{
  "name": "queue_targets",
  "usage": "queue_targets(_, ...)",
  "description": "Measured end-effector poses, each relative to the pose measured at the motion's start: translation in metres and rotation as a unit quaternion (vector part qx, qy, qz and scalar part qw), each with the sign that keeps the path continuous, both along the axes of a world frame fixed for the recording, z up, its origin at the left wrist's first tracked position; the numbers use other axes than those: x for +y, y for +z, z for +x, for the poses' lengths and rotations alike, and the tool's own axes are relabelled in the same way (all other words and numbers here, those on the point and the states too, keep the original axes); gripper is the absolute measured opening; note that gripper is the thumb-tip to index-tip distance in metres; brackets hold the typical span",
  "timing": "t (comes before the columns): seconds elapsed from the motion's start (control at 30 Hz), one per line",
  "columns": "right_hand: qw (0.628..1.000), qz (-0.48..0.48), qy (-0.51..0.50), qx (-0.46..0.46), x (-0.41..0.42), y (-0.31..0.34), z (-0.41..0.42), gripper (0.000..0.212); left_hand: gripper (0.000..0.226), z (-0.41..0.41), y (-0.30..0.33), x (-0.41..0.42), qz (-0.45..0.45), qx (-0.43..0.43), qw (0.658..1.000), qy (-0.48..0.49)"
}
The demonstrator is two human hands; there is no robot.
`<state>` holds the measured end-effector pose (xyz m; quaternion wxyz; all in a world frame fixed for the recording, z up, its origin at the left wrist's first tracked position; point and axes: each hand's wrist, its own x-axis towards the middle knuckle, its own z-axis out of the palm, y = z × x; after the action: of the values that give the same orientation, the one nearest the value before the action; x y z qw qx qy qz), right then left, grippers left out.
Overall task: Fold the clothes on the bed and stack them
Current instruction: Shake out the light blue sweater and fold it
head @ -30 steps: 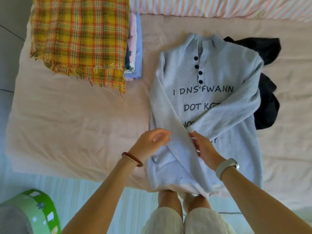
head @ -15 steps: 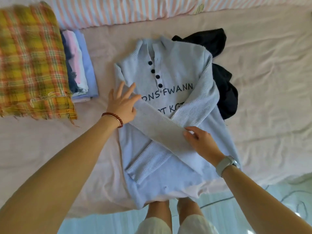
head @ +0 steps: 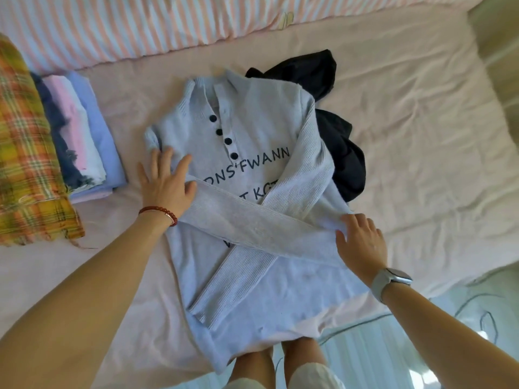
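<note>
Sweater (head: 252,290), pale blue-grey, lies face up on our bed (head: 421,136), collar toward the striped pillow (head: 140,26), hem hanging over the near edge; its long axis runs away from us, tilted slightly left. Both sleeves are crossed over the chest, covering part of the printed lettering. Our left hand (head: 165,183) presses flat with fingers spread at the sleeve's fold; our right hand (head: 361,242) rests open on the other side. A dark garment (head: 342,153) is partly hidden behind it. Folded clothes (head: 84,136) sit left, cut off.
</note>
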<state>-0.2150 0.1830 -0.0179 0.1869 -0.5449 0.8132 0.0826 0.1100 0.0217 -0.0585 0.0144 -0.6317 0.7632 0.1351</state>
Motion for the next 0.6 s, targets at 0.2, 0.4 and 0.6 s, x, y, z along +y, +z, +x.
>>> queue_targets(0.2, 0.959, -0.051, 0.272, 0.065, -0.061, 0.001, 0.022, 0.053, 0.079, -0.005, -0.004, -0.001, 0.097, -0.004, 0.989, 0.110)
queue_targets(0.4, 0.908, -0.075, 0.405, 0.075, -0.142, 0.012, 0.031, 0.019, 0.100, 0.007, -0.004, -0.035, 0.138, 0.157, 0.963, 0.168)
queue_targets(0.6, 0.932, -0.152, 0.323, 0.059, -0.246, 0.017, 0.038, 0.049, 0.078, 0.019, -0.004, -0.090, 0.094, 0.292, 0.902, 0.303)
